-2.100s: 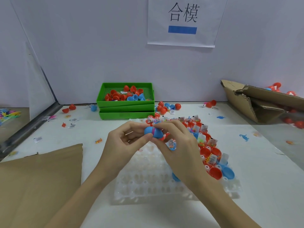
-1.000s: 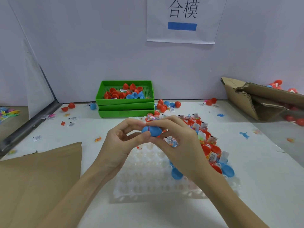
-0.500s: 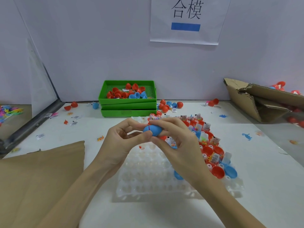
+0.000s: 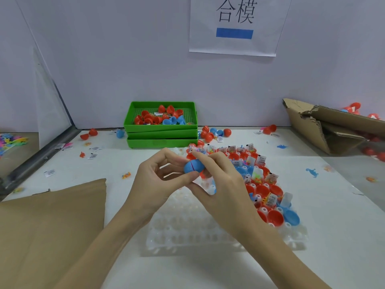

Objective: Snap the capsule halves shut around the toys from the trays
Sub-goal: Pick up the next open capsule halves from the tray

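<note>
White table [image 4: 208,272] against lavender wall [image 4: 125,59].

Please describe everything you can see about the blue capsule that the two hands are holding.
The blue capsule is a small egg-shaped shell of smooth, shiny plastic. Its two blue halves meet at a thin dark seam with a trace of pink, and they look closed or nearly closed. It lies on its side in the air above the clear tray. The left hand pinches its left end between thumb and fingers, and the right hand grips its right end. Its contents are hidden.
</note>
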`<state>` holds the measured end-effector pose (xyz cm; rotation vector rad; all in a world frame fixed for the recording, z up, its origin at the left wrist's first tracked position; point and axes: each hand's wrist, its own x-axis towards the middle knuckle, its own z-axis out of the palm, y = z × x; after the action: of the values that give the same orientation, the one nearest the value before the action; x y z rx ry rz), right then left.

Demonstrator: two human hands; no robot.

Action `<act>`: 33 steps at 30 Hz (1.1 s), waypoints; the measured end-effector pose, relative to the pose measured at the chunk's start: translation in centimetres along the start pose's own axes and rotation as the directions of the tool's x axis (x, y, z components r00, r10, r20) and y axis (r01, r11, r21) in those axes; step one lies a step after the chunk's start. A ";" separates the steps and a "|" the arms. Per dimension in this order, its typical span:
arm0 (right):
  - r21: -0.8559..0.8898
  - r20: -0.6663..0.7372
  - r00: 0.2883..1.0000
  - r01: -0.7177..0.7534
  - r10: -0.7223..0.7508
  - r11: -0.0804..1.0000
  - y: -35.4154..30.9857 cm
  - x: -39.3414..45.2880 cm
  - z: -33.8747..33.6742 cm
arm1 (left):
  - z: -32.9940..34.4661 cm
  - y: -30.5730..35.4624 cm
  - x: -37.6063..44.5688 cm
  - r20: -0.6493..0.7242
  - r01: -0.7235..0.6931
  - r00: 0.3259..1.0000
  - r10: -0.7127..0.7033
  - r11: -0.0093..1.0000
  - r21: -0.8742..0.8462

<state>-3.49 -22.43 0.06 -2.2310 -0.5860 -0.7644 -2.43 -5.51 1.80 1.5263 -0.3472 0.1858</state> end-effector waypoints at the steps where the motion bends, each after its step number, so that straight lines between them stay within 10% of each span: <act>1: -0.006 -0.011 1.000 -0.007 0.007 1.000 0.0 -0.1 0.0 | 0.1 -0.1 0.0 0.003 -0.008 1.000 0.008 1.000 0.017; 33: -0.048 -0.114 0.993 -0.039 0.033 0.998 -0.5 -0.1 0.8 | 3.0 -0.5 -1.9 -0.191 -0.205 0.950 0.249 0.953 0.221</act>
<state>-3.52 -21.52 -0.27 -2.2208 -0.4753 -0.8894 -4.38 -8.34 0.67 1.6420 -0.3374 0.5814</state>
